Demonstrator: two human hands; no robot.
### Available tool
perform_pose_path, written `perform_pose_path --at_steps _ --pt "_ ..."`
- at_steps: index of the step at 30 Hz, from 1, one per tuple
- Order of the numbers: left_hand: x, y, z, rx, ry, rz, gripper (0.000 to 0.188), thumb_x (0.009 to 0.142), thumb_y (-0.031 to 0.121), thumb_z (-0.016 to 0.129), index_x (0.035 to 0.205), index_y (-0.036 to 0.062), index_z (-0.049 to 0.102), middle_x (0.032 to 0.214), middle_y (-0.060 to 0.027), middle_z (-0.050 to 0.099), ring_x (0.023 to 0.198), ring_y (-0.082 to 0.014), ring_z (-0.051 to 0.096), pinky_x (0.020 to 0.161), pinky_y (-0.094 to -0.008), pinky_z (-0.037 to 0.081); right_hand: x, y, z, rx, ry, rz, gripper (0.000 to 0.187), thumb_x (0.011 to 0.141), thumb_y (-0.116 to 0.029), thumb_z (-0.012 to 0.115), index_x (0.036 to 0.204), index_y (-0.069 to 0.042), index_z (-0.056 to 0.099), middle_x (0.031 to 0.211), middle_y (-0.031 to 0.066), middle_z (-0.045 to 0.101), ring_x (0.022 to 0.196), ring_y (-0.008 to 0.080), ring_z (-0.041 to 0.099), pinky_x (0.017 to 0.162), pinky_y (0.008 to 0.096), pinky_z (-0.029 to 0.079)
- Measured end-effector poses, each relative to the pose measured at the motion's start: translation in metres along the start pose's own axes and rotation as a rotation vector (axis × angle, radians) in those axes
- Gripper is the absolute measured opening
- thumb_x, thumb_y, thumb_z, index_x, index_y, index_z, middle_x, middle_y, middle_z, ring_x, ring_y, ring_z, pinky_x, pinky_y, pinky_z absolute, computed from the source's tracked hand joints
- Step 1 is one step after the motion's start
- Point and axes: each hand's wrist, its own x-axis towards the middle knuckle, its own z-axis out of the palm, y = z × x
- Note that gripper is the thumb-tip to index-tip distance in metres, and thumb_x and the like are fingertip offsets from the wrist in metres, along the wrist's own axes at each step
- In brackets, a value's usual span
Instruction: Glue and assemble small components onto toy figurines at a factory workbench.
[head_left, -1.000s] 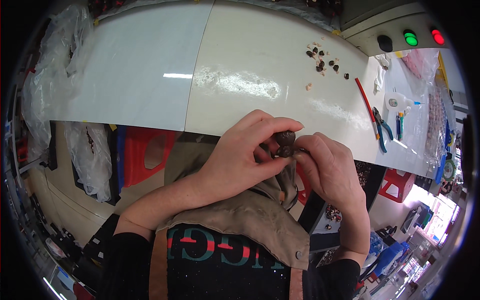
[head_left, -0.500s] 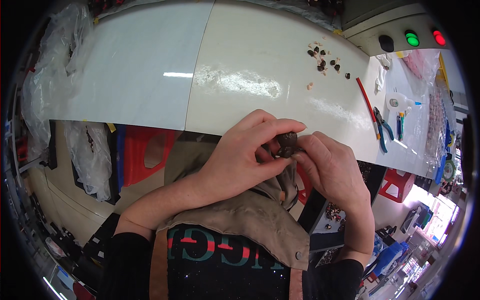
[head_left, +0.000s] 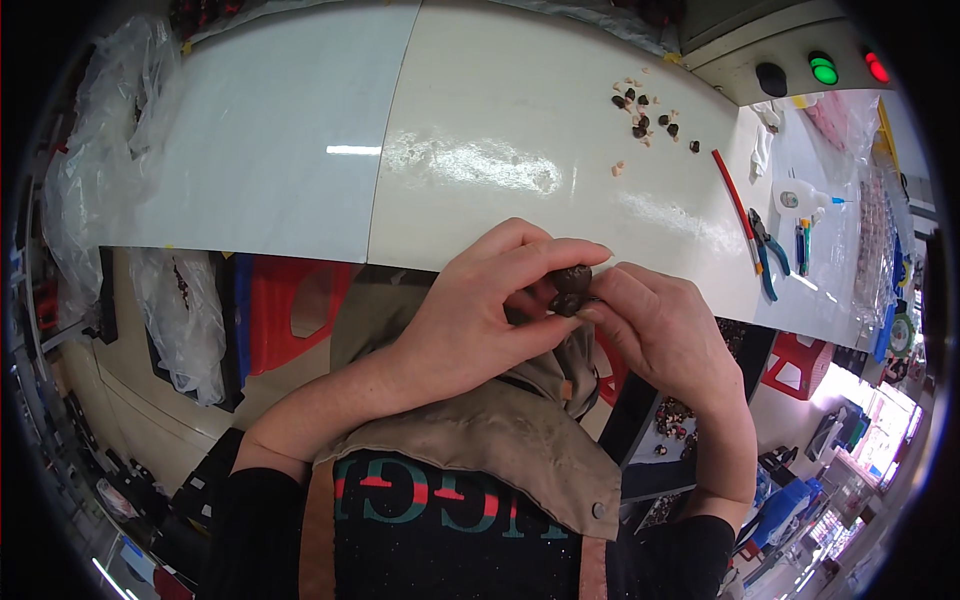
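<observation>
Head view shows a brown lump (head_left: 573,285) just off the near edge of the counter (head_left: 480,90), in front of the person's apron (head_left: 480,430). It is dark, slightly glossy and uneven, with a larger rounded upper part and a smaller, knobbly part below. The left hand (head_left: 490,295) grips it between thumb and fingers; the right hand (head_left: 665,325) has thumb and forefinger pinched together at its lower right edge, and what lies between those tips is hidden.

Below the counter, partly behind the right forearm, a dark tray (head_left: 632,430) holds a scatter of small dark, pale and reddish pieces (head_left: 672,420). At the left, a crumpled clear bag (head_left: 190,310) with a few dark bits inside hangs over a black box (head_left: 233,345). A white bottle (head_left: 798,198) with a blue tip lies at the right; its contents cannot be made out.
</observation>
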Motion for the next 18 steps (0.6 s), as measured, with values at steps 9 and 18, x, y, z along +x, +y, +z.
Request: perform_pose_path --at_steps 9,18 --pt "-0.0004 0.0004 -0.0003 0.004 -0.017 -0.025 0.045 0.076 -0.004 0.064 0.119 0.0106 0.057 0.105 -0.0049 0.049 0.094 -0.0123 0.056 0.078 -0.0238 0.051 0.0013 0.0021 0.0005 -0.012 0.009 -0.021 0.012 0.085 -0.014 0.060 0.085 -0.004 0.052 0.075 0.0119 0.056 0.068 0.0334 0.058 0.059 0.0391 0.046" --pt "-0.0011 -0.0007 0.0002 0.006 0.012 -0.005 0.045 0.076 -0.003 0.065 0.119 0.0109 0.057 0.105 -0.0044 0.049 0.094 -0.0116 0.055 0.077 -0.0233 0.051 0.0004 -0.0007 0.0008 -0.005 0.015 0.006 0.013 0.085 -0.014 0.059 0.088 -0.004 0.052 0.075 0.0120 0.055 0.068 0.0334 0.057 0.059 0.0388 0.046"
